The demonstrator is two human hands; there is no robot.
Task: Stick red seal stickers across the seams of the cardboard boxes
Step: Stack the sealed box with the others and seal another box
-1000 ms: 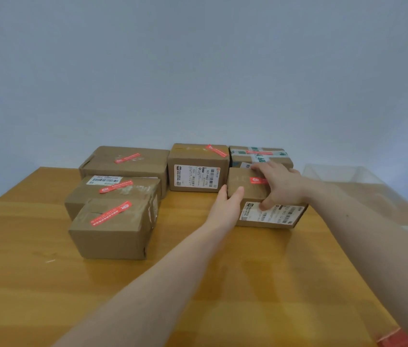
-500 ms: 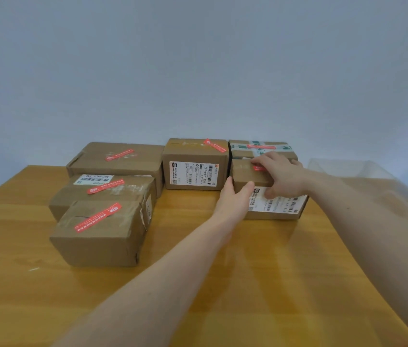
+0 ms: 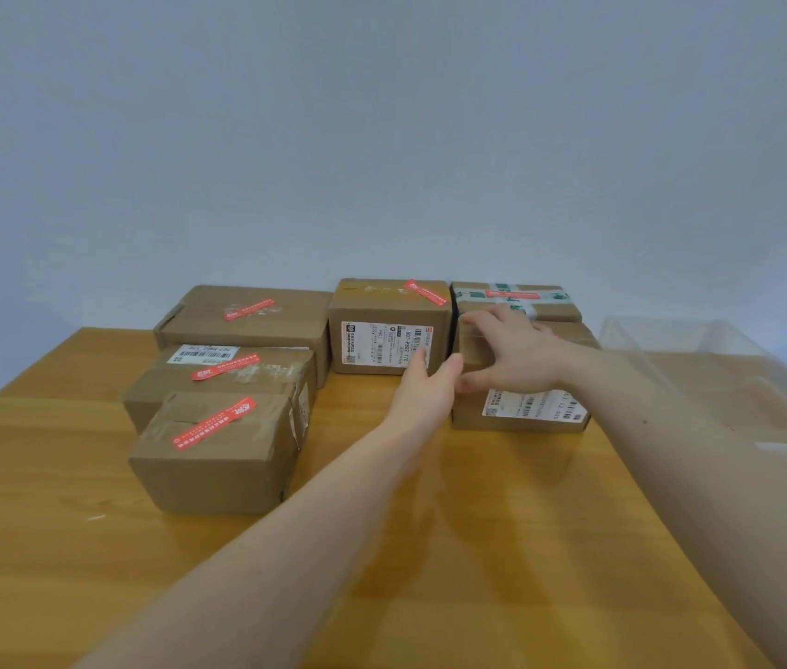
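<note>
Both forearms reach forward over the wooden table [image 3: 381,596] to the front right cardboard box [image 3: 517,412]. The right hand [image 3: 514,352] lies palm-down across the box's top, fingers curled over its far left edge and thumb hooked down the near face, so it grips the box. The left hand [image 3: 425,386] stands edge-on at the box's left side with fingers straight and relaxed, touching the corner just beside the right thumb.

Half a second ago the red seal sticker on this box showed beside the right fingers; now the hand covers it, apart from what may be a sliver of red at the wrist, too small to be sure of. The box has shifted back toward the green-taped box [image 3: 517,301] behind it, and the camera has tipped slightly.

The centre box [image 3: 389,325] carries a white shipping label reading "507-P802 170" by a barcode; its red sticker [image 3: 425,292] crosses the top right corner. The left middle box [image 3: 222,374] bears a similar label. The gripped box's label shows only partial digits. Red stickers with white print, unreadable, lie on the nearest left box [image 3: 212,456] and the back left box [image 3: 246,313]. A clear plastic bin [image 3: 719,369] stands at the right.
</note>
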